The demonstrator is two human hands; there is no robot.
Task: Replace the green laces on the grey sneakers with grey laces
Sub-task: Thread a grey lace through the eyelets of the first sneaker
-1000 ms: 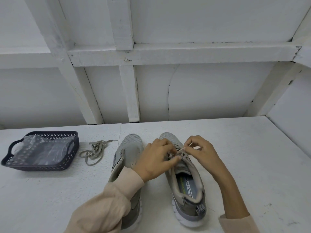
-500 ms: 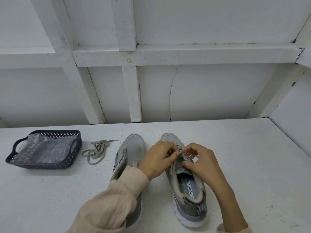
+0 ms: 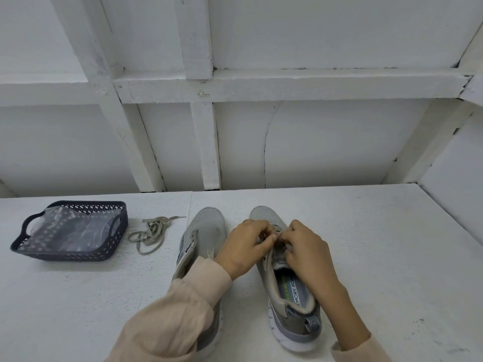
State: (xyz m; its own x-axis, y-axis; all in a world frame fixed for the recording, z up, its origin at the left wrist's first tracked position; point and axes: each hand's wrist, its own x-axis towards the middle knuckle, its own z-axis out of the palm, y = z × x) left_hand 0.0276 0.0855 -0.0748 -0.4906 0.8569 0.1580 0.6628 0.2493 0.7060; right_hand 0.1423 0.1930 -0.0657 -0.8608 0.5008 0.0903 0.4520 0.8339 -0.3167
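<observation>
Both hands are held close together over the right sneaker point(image 3: 292, 304), at the middle of the worktop point(image 3: 392, 257) near its front edge. Its lace point(image 3: 277, 231) is pinched by the left hand point(image 3: 245, 246) and the right hand point(image 3: 308, 253), fingers curled tight. The left sneaker point(image 3: 206, 231) is stood just beside. A loose lace point(image 3: 153, 232) is heaped between it and the basket point(image 3: 70, 254) toward the left edge.

A basket point(image 3: 65, 254) and loose laces point(image 3: 150, 235) block the counter's point(image 3: 392, 257) back-left corner. The left sneaker point(image 3: 206, 228) and right sneaker point(image 3: 264, 215) stand mid-counter with a narrow gap between. Bare surface runs to the right edge.
</observation>
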